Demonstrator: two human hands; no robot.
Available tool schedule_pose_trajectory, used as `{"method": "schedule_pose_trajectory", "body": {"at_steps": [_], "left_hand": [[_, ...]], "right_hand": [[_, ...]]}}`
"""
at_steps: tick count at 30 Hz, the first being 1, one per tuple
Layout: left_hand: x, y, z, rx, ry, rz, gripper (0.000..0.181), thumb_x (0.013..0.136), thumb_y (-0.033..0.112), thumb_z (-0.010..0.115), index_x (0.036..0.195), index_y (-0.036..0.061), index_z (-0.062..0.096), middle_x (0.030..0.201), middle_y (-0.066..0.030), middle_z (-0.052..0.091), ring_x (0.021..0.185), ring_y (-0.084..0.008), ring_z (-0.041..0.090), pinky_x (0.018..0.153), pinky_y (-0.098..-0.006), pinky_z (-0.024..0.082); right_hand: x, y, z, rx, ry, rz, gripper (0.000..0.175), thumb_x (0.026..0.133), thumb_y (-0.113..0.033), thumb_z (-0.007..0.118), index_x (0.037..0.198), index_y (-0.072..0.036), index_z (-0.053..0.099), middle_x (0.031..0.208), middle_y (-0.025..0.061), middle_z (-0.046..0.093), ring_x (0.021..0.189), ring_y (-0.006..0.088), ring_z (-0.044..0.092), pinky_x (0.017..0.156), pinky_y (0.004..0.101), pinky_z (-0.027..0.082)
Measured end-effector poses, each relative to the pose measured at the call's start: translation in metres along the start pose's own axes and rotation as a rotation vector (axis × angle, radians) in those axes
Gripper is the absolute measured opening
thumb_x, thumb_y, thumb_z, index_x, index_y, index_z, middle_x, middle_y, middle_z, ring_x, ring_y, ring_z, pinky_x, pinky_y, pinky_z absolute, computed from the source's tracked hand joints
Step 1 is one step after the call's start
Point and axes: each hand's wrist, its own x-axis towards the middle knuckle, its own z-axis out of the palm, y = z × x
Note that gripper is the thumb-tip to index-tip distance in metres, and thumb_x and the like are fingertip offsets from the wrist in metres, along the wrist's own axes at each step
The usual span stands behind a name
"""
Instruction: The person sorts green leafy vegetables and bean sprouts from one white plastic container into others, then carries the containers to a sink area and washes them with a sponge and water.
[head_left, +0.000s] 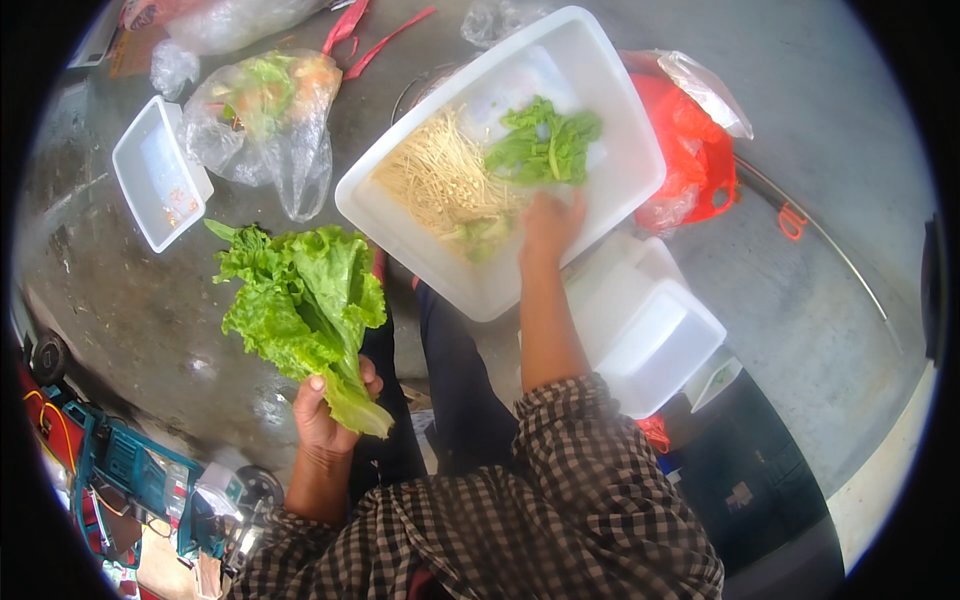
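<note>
My left hand (328, 411) is closed around the stem ends of a bunch of green leaf lettuce (300, 296), its frilled leaves pointing away from me. Over in the large white plastic tub (491, 296), my right hand (551, 225) reaches down past the near side wall. It is blurred, and whether its fingers hold anything does not show. Just beyond those fingers lies a pile of green leaves (546, 142). Left of them, enoki mushrooms (450, 169) spread across the tub's bottom, with a paler leafy piece (484, 236) at their near end.
A small white tray (154, 169) with scraps stands left, beside a clear plastic bag (274, 127) of vegetables. Right of the tub are a red plastic bag (686, 150) and nested white containers (660, 349). A teal tool case (135, 457) lies open at lower left.
</note>
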Motion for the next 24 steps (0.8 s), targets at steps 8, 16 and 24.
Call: {"method": "schedule_pose_trajectory", "body": {"at_steps": [8, 16, 24], "left_hand": [[0.007, -0.002, 0.003, 0.107, 0.004, 0.029, 0.054, 0.075, 0.030, 0.065, 0.116, -0.0002, 0.048, 0.094, -0.0179, 0.057, 0.082, -0.0278, 0.056, 0.070, -0.0363, 0.046], [0.040, -0.008, 0.018, 0.237, 0.061, 0.132, 0.049, 0.079, 0.023, 0.065, 0.118, 0.0006, 0.047, 0.104, -0.0140, 0.058, 0.088, -0.0272, 0.059, 0.076, -0.0369, 0.049], [0.048, -0.015, 0.020, 0.196, 0.078, 0.146, 0.051, 0.078, 0.016, 0.067, 0.122, 0.0029, 0.045, 0.107, -0.0102, 0.058, 0.089, -0.0252, 0.060, 0.077, -0.0369, 0.050]], "right_hand": [[0.049, -0.031, 0.010, -0.691, -0.108, -0.598, 0.048, 0.074, -0.011, 0.068, 0.119, -0.003, 0.051, 0.101, 0.0101, 0.056, 0.091, 0.0225, 0.052, 0.078, 0.0364, 0.042], [0.012, -0.038, -0.019, 0.359, -0.414, 0.285, 0.029, 0.086, -0.011, 0.054, 0.116, -0.010, 0.052, 0.106, 0.0059, 0.058, 0.090, 0.0177, 0.053, 0.074, 0.0327, 0.041], [0.006, -0.031, -0.031, 0.722, -0.651, 0.428, 0.032, 0.084, -0.002, 0.050, 0.116, -0.010, 0.051, 0.106, 0.0088, 0.057, 0.080, 0.0207, 0.050, 0.070, 0.0314, 0.041]]}}
